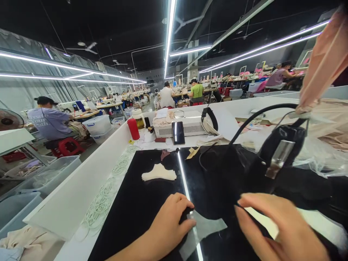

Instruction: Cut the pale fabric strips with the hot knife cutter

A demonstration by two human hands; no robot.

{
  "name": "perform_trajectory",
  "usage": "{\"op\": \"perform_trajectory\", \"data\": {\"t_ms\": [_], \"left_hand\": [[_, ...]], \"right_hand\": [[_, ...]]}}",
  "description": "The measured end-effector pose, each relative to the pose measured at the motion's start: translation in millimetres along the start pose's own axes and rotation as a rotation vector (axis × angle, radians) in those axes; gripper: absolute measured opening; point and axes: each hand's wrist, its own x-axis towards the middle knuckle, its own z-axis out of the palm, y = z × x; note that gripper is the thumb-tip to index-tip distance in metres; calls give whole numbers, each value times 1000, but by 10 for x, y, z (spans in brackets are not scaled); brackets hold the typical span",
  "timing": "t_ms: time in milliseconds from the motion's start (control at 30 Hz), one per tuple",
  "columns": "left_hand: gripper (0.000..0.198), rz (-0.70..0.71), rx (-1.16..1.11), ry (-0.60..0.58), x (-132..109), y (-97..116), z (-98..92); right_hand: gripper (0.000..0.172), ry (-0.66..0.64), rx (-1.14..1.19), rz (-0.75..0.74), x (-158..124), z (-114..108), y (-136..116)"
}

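My left hand (170, 221) rests on the glossy black work surface (141, 203), fingers curled and pressed on the edge of a thin grey translucent fabric piece (206, 228). My right hand (274, 224) hovers just right of that piece, fingers together and pinching something thin and dark that I cannot make out. A black tool with a silver plate (280, 152) and a black cable (255, 117) stands behind my right hand. A cream fabric piece (159, 174) lies further back on the black surface.
White table walls (81, 188) border the surface, with lace trim (103, 199) along the left. A white machine (190, 127), a phone (178, 132) and a red bottle (133, 128) sit at the back. Peach fabric (323, 61) hangs at right. Bins (46, 177) and seated workers fill the hall.
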Motion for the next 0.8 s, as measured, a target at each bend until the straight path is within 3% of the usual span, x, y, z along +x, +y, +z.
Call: {"op": "perform_trajectory", "data": {"t_ms": [67, 300, 400, 533, 633, 800], "left_hand": [[26, 9, -16, 1, -2, -13, 6], [13, 30, -99, 27, -9, -25, 28], [12, 40, -154, 32, -28, -12, -38], [4, -11, -261, 29, -43, -39, -170], [11, -52, -386, 40, -29, -111, -269], [42, -81, -531, 118, 38, -263, -489]], "right_hand": [[23, -155, 39, -151, 58, 67, -126], [30, -390, 147, -58, -148, 498, -137], [30, -444, 300, 59, -218, 510, -144], [14, -560, 479, 287, -62, 449, -271], [19, -628, 529, 302, 139, 498, -341], [18, -552, 516, 242, 414, 790, -385]]}}
